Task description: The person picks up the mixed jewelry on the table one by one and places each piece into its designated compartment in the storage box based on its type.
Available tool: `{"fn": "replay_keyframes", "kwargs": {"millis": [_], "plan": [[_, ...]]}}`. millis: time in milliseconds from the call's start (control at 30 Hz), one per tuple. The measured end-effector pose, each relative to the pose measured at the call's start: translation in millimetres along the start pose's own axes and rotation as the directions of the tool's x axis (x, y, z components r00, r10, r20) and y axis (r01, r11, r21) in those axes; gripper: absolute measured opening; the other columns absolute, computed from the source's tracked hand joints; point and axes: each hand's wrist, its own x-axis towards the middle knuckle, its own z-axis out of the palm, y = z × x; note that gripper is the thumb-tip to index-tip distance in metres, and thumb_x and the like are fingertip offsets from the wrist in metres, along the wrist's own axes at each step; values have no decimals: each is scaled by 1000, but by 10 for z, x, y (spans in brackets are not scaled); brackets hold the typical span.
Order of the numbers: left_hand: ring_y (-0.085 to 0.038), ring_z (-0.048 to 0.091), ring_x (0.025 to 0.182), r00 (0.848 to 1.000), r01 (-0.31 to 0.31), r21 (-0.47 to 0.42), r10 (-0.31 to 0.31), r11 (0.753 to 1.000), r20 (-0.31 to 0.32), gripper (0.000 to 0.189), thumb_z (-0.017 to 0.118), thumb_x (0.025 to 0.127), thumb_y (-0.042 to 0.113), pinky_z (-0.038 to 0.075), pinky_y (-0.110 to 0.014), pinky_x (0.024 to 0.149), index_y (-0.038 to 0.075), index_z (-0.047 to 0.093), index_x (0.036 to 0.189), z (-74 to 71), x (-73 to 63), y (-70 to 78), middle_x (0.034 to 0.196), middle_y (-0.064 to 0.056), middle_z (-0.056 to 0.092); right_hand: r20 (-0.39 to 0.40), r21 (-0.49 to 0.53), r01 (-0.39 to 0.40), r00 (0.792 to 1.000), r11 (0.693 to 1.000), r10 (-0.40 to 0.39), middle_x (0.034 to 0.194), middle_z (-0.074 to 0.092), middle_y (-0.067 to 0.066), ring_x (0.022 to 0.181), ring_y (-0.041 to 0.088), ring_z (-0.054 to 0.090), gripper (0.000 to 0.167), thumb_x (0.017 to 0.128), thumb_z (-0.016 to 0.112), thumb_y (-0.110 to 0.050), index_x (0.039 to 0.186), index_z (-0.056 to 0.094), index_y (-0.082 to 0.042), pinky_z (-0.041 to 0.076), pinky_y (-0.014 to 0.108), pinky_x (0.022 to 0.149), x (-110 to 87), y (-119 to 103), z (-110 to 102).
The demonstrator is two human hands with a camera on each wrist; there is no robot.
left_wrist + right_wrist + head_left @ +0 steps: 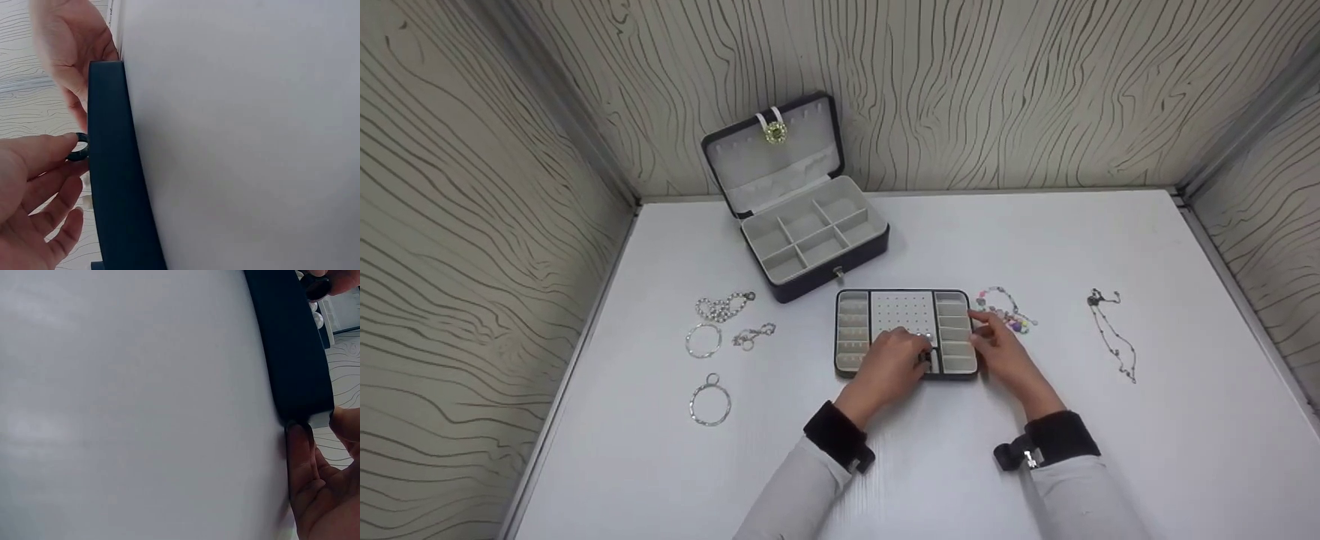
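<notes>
My left hand (889, 366) is over the front of the jewelry tray (904, 290), its thumb and index finger pinching a dark ring (73, 156). The ring is upright at the tray's dark front wall in the left wrist view; its lower part is hidden behind that wall. My right hand (1003, 355) grips the tray's right end, thumb at the top edge and fingers against the side, as the right wrist view shows. The tray has small compartments on both sides and a white dotted panel in the middle. White pearl-like beads (318, 320) show near the ring.
Behind the tray stands an open jewelry box (831, 271) with divided compartments. Left lie a beaded bracelet (722, 308), two bangles (703, 341), a small ring and a thin chain (754, 335). Right are a colourful charm bracelet (1011, 319) and a necklace (1110, 331).
</notes>
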Motion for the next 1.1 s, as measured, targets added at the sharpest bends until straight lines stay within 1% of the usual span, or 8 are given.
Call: {"fn": "replay_keyframes", "kwargs": {"millis": [233,367,533,733,900,1000,1100], "plan": [[-14,59,83,1000,-9,44,9,999,6,10,77,83,17,48,-29,76,15,69,88,33,31,41,84,5,68,-10,-6,-10,1000,1000,10,122,53,22,108,34,53,46,103,45,-9,148,38,-9,43,44,89,-5,-10,-6],[-14,60,84,1000,-11,67,11,998,9,9,77,83,16,49,-30,76,14,70,89,44,39,66,87,4,67,-9,-9,-22,1000,1000,22,123,52,22,110,34,52,46,103,44,-10,148,38,-10,42,46,91,-2,4,-10],[-14,60,84,1000,-17,76,17,997,3,7,77,83,16,49,-29,75,14,73,89,46,44,72,89,3,68,-12,-10,-6,1000,1000,5,123,53,22,111,35,51,45,103,45,-9,148,38,-10,40,49,94,4,16,-19],[-15,61,88,1000,-28,74,28,997,3,9,76,84,16,49,-27,79,14,76,93,42,37,64,96,2,68,-10,-5,-8,1000,1000,8,123,53,23,112,36,50,45,103,45,-10,148,39,-9,39,50,96,-1,12,-22],[-16,62,92,1000,-30,95,29,995,10,9,74,86,16,49,-29,81,15,77,95,45,35,75,101,0,68,-9,-8,-6,1000,1000,6,124,52,23,112,36,50,45,103,46,-10,148,38,-9,40,50,95,-12,4,-20],[-16,63,89,1000,-22,108,20,994,15,6,73,86,15,49,-31,80,16,77,91,41,29,83,99,1,68,-9,-13,-3,1000,1000,3,123,52,23,111,35,51,45,103,46,-10,148,38,-8,40,49,94,-11,2,-13],[-14,62,84,1000,-11,110,11,994,1,3,74,84,14,46,-31,79,17,75,84,46,19,80,91,4,67,-4,-1,-2,1000,1000,2,124,52,23,111,36,51,46,103,46,-10,148,38,-8,41,49,93,-13,-3,-5]]}}
